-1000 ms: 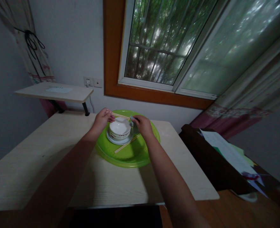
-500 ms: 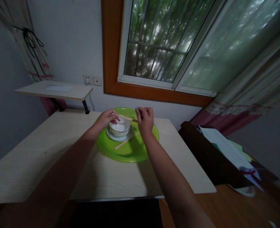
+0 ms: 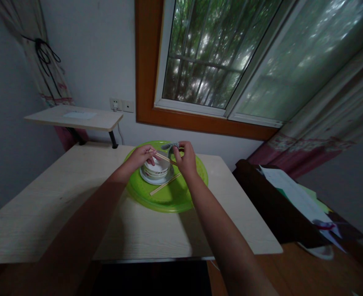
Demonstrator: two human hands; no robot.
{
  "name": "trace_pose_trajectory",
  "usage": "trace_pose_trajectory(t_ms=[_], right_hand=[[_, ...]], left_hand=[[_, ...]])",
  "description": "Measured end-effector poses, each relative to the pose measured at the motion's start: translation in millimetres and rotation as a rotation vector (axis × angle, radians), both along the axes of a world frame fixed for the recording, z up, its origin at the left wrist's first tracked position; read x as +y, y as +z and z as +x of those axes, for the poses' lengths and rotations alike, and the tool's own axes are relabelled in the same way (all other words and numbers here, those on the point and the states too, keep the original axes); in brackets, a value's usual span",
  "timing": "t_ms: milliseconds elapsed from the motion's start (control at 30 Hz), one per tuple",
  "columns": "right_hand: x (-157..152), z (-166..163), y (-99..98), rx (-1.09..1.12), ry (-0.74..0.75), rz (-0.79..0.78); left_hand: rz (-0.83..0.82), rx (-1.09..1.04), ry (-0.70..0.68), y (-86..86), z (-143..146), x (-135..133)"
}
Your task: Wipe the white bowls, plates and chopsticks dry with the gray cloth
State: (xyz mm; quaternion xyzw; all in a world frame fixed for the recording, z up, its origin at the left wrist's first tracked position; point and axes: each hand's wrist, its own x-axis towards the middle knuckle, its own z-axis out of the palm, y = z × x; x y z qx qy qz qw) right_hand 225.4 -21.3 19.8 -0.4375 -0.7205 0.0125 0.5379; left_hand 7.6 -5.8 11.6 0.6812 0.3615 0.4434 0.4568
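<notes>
My left hand (image 3: pixel 142 157) pinches one end of a pair of light wooden chopsticks (image 3: pixel 163 157) above the bowls. Fingers closed, my right hand (image 3: pixel 186 158) grips a small grey cloth (image 3: pixel 170 146) by the other end of the chopsticks. Whether the cloth wraps fully round them is hidden by my fingers. Below the chopsticks, stacked white bowls (image 3: pixel 156 169) stand on a white plate (image 3: pixel 144 178). Plate and bowls sit on a round green tray (image 3: pixel 169 207). More chopsticks (image 3: pixel 164 184) lie slantwise on the tray, to the right of the plate.
The tray rests on a pale wooden table (image 3: pixel 150 234). A raised shelf (image 3: pixel 54 116) with a paper on it stands at the back left. Beyond the table's right edge is a dark brown piece of furniture (image 3: pixel 261 205) bearing papers (image 3: pixel 292 193). A window is behind.
My right hand has shifted slightly left and down, and more of the grey cloth shows, spread leftward from my fingers. My left hand stays on the chopsticks. The view has shifted slightly.
</notes>
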Motion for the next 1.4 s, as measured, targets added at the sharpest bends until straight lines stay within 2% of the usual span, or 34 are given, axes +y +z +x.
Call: trace_pose_trajectory(t_ms=[167,300,433,600,800,900,1067,1133,1400], right_hand=[[-13,-11,3.6,-0.187,0.244,-0.057],[-17,-12,4.7,-0.273,0.323,-0.087],[-13,-9,2.4,-0.313,0.378,-0.059],[-4,-11,-2.7,-0.248,0.277,-0.047],[0,-14,-6.2,-0.352,0.200,-0.142],[0,-12,-5.5,-0.362,0.197,-0.154],[2,-8,-6.4,-0.352,0.176,-0.191],[3,-6,-7.3,-0.356,0.169,-0.199],[3,-4,-7.3,-0.315,0.178,-0.162]], left_hand=[[0.003,-0.040,0.051,-2.9,-1,5],[0.014,-0.082,0.119,-5.4,-2,10],[0.000,-0.081,0.124,-7.8,-2,12],[-0.002,-0.092,0.052,-7.5,-2,10],[0.033,-0.063,0.021,-7.0,-2,9],[0.029,-0.134,0.080,-8.5,-4,11],[0.071,-0.269,0.275,-9.4,-8,16],[0.084,-0.279,0.311,-9.0,-9,17],[0.051,-0.152,0.131,-6.7,-3,11]])
